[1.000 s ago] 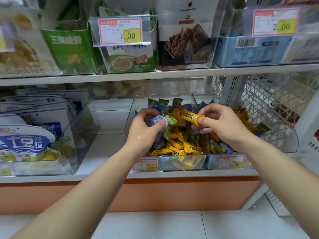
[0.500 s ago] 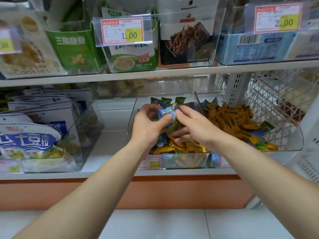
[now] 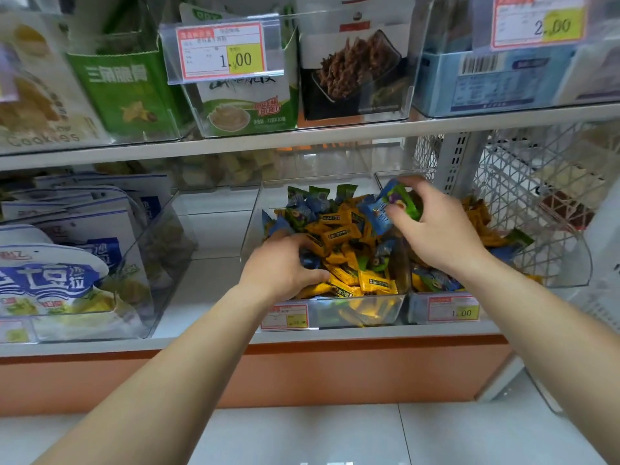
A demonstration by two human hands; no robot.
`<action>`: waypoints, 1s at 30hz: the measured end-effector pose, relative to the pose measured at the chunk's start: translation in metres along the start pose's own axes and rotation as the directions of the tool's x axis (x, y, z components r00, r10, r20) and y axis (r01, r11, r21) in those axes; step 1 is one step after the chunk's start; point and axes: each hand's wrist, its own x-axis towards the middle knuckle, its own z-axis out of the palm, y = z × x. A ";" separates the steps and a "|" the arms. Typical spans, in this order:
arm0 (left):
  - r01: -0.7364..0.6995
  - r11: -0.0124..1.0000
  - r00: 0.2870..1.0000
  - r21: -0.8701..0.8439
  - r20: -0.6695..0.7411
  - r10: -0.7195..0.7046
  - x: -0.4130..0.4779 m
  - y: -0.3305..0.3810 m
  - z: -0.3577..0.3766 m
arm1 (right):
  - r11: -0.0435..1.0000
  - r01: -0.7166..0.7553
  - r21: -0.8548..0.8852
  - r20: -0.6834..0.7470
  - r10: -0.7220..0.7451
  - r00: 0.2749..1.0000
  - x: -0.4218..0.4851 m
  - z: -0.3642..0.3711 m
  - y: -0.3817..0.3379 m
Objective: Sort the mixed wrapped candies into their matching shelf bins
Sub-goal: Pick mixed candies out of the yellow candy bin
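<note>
I see the left grip [image 3: 285,263] down in the middle clear bin [image 3: 335,315], which sits at the front edge of the lower shelf [image 3: 201,340]. Its fingers are curved into the near left part of the mixed candy pile [image 3: 342,236], a heap of yellow, blue and green wrappers. The thumb lies against yellow pieces and the fingertips are sunk among blue ones. I cannot tell whether this grip has closed on a piece or only presses into the heap.

The right grip [image 3: 436,229] is raised above the pile, farther toward the back of the shelf, over the wall shared by the middle bin and the right bin [image 3: 416,307]. It is clenched around a small bunch of blue and green wrapped candies [image 3: 385,209], thumb on the near side and fingers curled over the top. I cannot count the pieces in the bunch.

The right bin holds mostly orange-yellow candies [image 3: 479,216], with a few blue and green ones near its front. Both bins carry a price tag on the front wall. A white wire basket [image 3: 536,196] stands just beside the right bin. Toward the shelf's left end, well apart from the candies, a clear bin of blue-and-white pouches [image 3: 67,273] stands.
</note>
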 end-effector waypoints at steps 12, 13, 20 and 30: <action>0.018 0.998 0.995 0.067 0.099 -0.024 0.013 -0.004 0.009 | 0.856 -0.151 -0.495 0.279 0.322 0.905 -0.010 -0.027 0.059; 0.017 0.999 0.996 0.045 0.090 -0.022 0.013 -0.004 0.008 | 0.862 -0.139 -0.488 0.229 0.280 0.932 -0.009 -0.029 0.054; 0.033 0.939 0.986 -0.343 -0.145 -0.087 0.009 -0.003 -0.012 | 0.999 0.050 -0.009 0.089 -0.049 0.995 -0.016 -0.012 -0.011; -0.060 0.764 0.977 -0.642 -0.195 -0.087 -0.001 0.055 -0.014 | 0.258 -0.685 0.681 0.623 0.287 0.727 -0.021 0.038 -0.068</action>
